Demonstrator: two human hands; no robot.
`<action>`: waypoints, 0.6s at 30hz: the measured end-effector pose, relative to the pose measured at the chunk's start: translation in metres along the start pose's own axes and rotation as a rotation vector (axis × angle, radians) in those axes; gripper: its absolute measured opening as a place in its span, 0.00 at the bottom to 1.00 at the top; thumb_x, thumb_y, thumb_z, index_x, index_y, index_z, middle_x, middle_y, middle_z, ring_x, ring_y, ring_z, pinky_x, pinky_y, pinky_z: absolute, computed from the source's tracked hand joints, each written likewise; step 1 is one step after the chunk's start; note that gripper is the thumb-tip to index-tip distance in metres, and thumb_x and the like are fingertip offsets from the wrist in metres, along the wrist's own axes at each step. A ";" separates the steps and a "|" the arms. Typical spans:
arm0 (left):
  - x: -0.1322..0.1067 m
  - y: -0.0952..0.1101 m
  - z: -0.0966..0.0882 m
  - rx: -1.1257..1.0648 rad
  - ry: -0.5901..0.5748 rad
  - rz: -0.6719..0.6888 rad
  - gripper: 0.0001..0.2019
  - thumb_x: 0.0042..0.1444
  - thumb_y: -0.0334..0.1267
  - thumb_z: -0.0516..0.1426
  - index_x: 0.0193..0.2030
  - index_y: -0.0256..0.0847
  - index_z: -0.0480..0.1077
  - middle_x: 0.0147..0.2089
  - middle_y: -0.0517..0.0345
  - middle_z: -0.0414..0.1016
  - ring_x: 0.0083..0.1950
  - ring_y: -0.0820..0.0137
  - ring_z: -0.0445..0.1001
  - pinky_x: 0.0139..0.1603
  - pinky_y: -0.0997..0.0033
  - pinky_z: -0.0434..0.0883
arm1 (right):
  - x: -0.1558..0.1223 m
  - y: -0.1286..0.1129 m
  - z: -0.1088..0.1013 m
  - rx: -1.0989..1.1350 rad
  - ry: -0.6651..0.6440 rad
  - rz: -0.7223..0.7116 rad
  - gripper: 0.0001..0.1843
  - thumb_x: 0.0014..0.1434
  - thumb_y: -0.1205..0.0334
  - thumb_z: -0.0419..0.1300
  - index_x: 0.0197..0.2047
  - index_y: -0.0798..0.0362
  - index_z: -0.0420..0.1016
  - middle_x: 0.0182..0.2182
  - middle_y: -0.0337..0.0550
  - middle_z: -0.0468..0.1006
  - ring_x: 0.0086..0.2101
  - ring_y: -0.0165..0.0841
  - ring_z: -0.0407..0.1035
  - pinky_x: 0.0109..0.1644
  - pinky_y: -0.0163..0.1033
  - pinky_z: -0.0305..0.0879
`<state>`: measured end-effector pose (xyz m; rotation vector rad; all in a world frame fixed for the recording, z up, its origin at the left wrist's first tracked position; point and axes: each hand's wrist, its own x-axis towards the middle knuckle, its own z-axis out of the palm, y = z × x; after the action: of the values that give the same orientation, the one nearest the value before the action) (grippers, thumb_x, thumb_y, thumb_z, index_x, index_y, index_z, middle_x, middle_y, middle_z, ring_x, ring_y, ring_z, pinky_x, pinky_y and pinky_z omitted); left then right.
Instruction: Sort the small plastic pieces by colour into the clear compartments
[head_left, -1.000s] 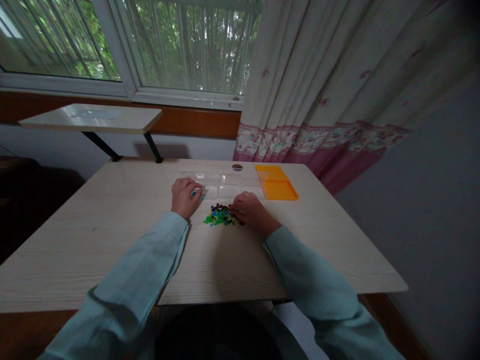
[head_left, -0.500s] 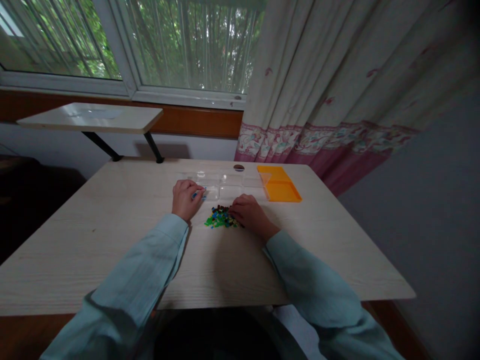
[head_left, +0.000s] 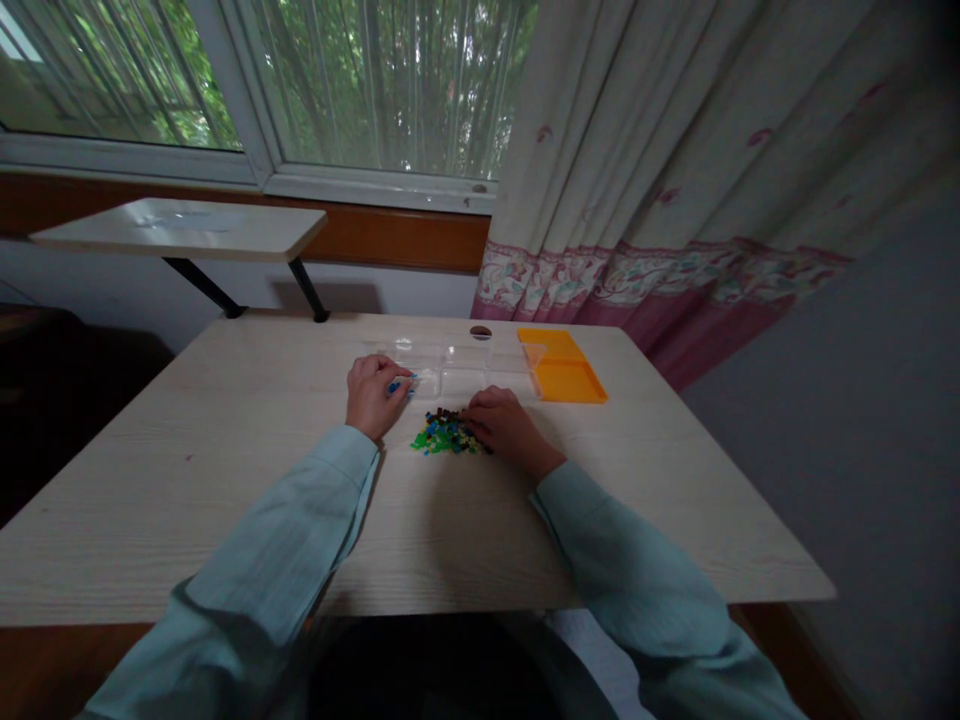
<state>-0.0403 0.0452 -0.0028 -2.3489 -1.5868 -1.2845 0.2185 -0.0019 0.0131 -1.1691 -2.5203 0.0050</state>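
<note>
On the table lies a small heap of tiny plastic pieces (head_left: 444,434) in green, blue, yellow and dark brown. The fingertips of my right hand (head_left: 504,425) are drawn together at the heap's right side; whatever they pinch is hidden. My left hand (head_left: 375,392) is at the front left compartment of a clear divided box (head_left: 463,381), fingers and thumb curled together. Small blue pieces (head_left: 394,387) show between its thumb and fingers, and more blue shows at the fingertips. Part of the box's left end is covered by this hand.
An orange tray (head_left: 568,380) lies at the right end of the clear box, partly under its edge. Behind the box is a round dark cable hole (head_left: 481,333). A raised shelf (head_left: 225,228) on black legs stands at the back left. A curtain (head_left: 645,270) hangs behind the table.
The camera view has shifted slightly. Both hands stay in nearly the same places, my left at the box and my right at the heap, with only small finger movements.
</note>
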 end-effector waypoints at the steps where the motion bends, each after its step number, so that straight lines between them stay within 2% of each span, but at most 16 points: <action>1: 0.000 0.000 0.000 0.002 -0.003 -0.001 0.09 0.58 0.43 0.58 0.41 0.47 0.78 0.43 0.52 0.69 0.50 0.59 0.64 0.53 0.53 0.62 | 0.000 0.000 0.000 -0.002 0.002 0.003 0.10 0.60 0.60 0.61 0.44 0.50 0.80 0.37 0.46 0.76 0.40 0.37 0.64 0.44 0.42 0.53; 18: 0.000 0.005 -0.002 0.013 -0.023 -0.002 0.09 0.58 0.41 0.57 0.42 0.46 0.77 0.43 0.53 0.69 0.50 0.59 0.64 0.53 0.54 0.62 | 0.001 -0.002 0.002 0.040 0.023 0.067 0.05 0.58 0.61 0.63 0.37 0.52 0.79 0.35 0.44 0.77 0.40 0.36 0.66 0.43 0.41 0.54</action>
<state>-0.0382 0.0416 0.0004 -2.3635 -1.5990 -1.2490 0.2157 -0.0023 0.0124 -1.2296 -2.4486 0.0581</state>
